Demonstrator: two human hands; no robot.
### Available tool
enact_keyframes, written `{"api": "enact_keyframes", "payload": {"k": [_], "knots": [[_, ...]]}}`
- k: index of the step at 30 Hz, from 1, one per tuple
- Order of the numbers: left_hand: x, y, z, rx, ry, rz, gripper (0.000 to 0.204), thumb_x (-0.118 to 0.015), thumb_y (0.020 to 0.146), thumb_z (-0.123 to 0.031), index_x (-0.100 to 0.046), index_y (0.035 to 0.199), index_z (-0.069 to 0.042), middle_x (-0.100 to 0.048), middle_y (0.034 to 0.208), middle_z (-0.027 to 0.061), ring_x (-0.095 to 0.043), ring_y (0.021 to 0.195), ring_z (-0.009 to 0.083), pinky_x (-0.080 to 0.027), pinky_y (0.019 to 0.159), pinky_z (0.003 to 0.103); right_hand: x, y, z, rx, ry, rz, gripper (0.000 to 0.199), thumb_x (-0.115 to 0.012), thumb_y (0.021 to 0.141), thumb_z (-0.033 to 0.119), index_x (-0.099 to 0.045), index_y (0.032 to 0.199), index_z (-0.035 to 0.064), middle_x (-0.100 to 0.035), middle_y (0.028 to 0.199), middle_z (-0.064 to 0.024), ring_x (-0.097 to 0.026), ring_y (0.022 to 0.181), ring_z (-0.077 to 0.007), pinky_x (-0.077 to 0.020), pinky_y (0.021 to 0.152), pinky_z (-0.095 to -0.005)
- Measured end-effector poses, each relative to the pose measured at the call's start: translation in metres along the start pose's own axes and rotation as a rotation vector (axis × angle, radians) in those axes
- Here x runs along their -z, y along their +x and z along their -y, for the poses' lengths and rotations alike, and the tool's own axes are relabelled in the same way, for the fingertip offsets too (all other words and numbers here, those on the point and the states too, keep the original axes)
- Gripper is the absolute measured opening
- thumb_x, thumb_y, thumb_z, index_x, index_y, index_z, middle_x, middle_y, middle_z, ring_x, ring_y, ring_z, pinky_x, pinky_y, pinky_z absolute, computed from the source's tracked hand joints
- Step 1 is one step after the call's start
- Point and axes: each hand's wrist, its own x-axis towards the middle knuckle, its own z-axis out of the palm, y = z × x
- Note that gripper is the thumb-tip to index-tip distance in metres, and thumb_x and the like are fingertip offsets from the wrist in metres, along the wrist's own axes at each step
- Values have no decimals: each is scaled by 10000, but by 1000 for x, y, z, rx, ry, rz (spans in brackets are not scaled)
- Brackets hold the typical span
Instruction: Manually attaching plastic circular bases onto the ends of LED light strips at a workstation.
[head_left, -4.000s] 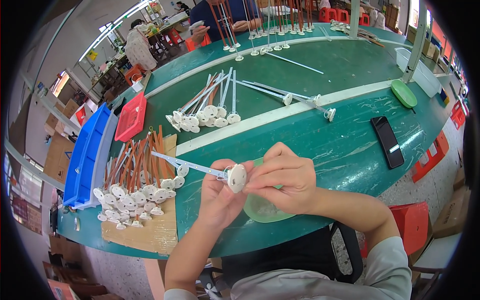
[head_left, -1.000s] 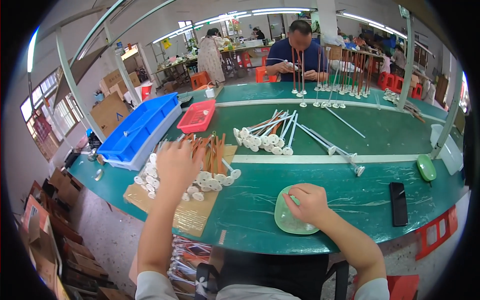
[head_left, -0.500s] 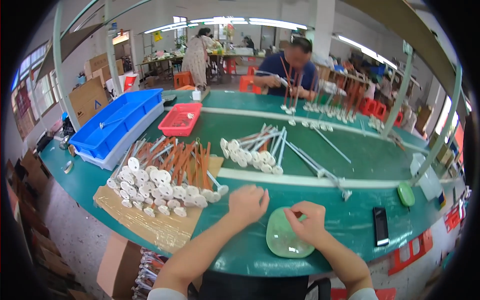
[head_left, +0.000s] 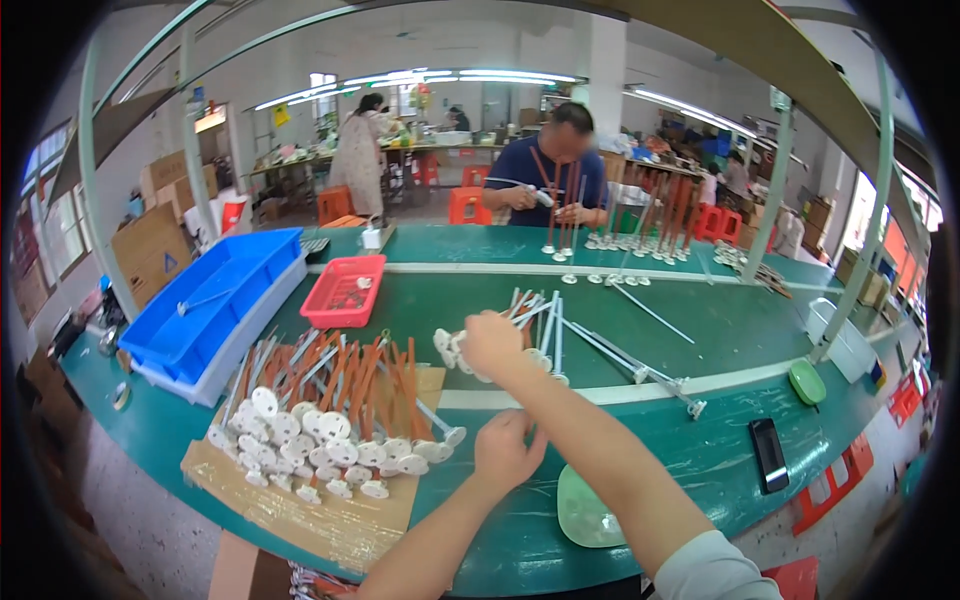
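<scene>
My right hand [head_left: 490,345] reaches forward over the green table [head_left: 720,460], closed on the disc end of a pale rod in the fanned pile of white-disc rods [head_left: 535,325]. My left hand [head_left: 505,452] rests nearer to me with its fingers curled and nothing visible in it. It sits beside a single disc-tipped rod [head_left: 445,428] at the edge of the brown-rod pile [head_left: 330,395] on a cardboard sheet [head_left: 330,520]. A pale green plate [head_left: 585,510] lies partly under my right forearm.
A blue bin [head_left: 215,305] and a red tray [head_left: 345,290] stand at the left. A black phone [head_left: 768,455] and a green lid [head_left: 806,382] lie to the right. A person across the table handles upright rods [head_left: 640,215]. Another person stands further back.
My right hand has left the green plate and stretched out to the pale rod pile. My left hand has stayed near the cardboard. The view has tilted up slightly.
</scene>
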Motion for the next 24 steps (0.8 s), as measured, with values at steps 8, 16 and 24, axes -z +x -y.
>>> {"api": "enact_keyframes", "payload": {"k": [8,16,24], "knots": [[1,2,2,488,-194,69,82,-677,817,-68,-626,821,-4,-580,677,46,-578,602,171,-432,540,302,44,-42,-21,134,253,-183,165,-702,782,150,-741,902,43,-699,802,-174,-689,732,-348,-552,651,-406],[11,1,-28,829,-1439,212,369,-534,990,-190,-566,1265,54,-676,1055,123,-630,863,181,-467,747,297,125,-186,-78,466,371,-328,265,-787,690,13,-750,943,82,-682,823,-68,-628,684,-214,-498,555,-311],[20,-11,-67,685,-1287,521,379,-657,914,-3,-592,1283,52,-659,1201,129,-625,1103,192,-506,946,335,117,-226,-93,636,401,-598,319,-757,580,-16,-734,886,71,-659,812,-36,-587,633,-200,-463,502,-280]]}}
